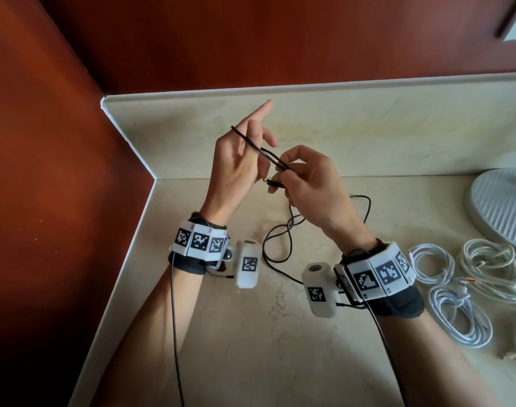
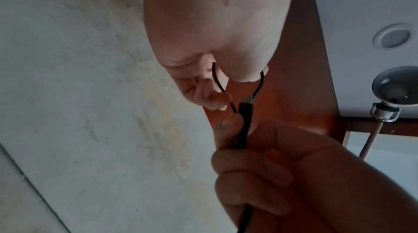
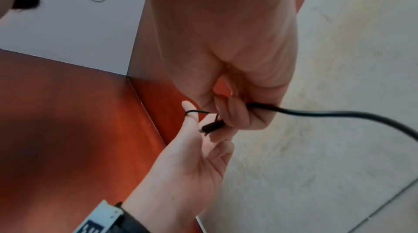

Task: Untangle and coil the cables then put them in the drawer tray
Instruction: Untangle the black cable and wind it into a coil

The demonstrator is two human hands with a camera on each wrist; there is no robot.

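Head view: black cable (image 1: 276, 163) is looped over the raised left hand (image 1: 239, 165), fingers extended, at frame centre; plug end is pinched by the right hand (image 1: 306, 183). Tension should be kept so wraps stay even; slack trails on the counter (image 1: 251, 333).

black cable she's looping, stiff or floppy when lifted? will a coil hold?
Likely floppy: the black cable sags from the right hand into loose curves on the counter. Probably light: a loop hangs over the left hand forefinger without bending it. A coil may spring open if released; the white cables nearby stay bundled, but those are wrapped.
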